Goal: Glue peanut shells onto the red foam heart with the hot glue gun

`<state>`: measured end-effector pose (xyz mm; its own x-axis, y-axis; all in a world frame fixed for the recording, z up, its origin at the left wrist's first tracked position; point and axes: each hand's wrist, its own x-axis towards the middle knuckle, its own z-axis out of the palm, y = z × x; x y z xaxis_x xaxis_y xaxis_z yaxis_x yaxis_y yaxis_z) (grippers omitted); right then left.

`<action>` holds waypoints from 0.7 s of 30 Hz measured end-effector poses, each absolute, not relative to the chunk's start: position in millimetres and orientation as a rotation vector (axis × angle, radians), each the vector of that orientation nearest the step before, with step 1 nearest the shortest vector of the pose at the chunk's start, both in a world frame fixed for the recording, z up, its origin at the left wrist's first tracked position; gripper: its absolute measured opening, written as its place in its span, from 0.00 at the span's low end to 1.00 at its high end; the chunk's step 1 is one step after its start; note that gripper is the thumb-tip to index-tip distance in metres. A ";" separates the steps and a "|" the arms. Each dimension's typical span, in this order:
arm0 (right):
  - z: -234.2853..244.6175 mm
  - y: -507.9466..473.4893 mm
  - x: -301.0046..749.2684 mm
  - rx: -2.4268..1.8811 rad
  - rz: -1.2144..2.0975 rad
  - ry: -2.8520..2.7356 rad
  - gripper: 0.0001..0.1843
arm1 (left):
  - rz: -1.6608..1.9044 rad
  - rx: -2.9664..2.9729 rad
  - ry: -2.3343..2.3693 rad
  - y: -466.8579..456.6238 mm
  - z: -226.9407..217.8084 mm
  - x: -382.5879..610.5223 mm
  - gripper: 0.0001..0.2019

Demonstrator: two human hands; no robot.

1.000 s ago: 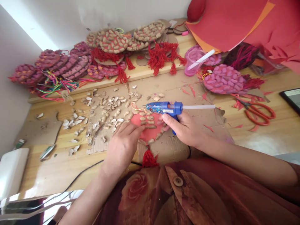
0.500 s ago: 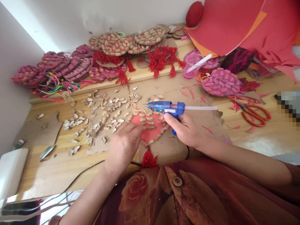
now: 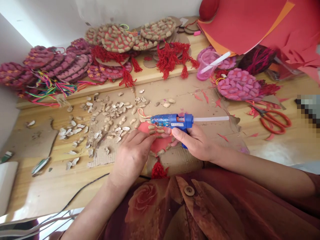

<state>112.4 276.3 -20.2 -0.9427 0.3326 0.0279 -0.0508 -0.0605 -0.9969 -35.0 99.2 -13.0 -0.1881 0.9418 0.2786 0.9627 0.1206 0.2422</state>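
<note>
My right hand is closed around the handle of a blue glue gun, its nozzle pointing left over a red disc. A white glue stick juts from the gun's back. My left hand lies on the disc's left edge, fingers pressed on it near a row of glued peanut shells. A red tassel hangs from the disc's near edge. The disc rests on a sheet of cardboard.
Loose peanut shells lie scattered to the left. Finished shell-covered discs with tassels pile along the back ledge. A pink shell disc, a pink cup, orange scissors and red paper sheets are at the right.
The glue gun has slid a little left, its nozzle now nearer the disc's left side. My left hand stays pressed on the disc. The view has shifted slightly.
</note>
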 end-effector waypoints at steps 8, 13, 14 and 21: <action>-20.8 276.0 113.0 -0.370 2.026 -2.010 0.16 | -0.487 -1.971 -2.321 99.8 -8.4 -32.4 0.10; -24.1 276.2 113.3 -0.392 2.022 -2.017 0.15 | -0.527 -1.971 -2.310 99.3 -10.7 -33.5 0.11; -24.9 276.1 113.3 -0.394 2.014 -2.019 0.15 | -0.527 -1.970 -2.310 99.1 -11.2 -33.5 0.11; -26.6 275.6 114.0 -0.420 1.988 -2.046 0.16 | -0.529 -1.932 -2.254 95.7 -15.6 -33.2 0.11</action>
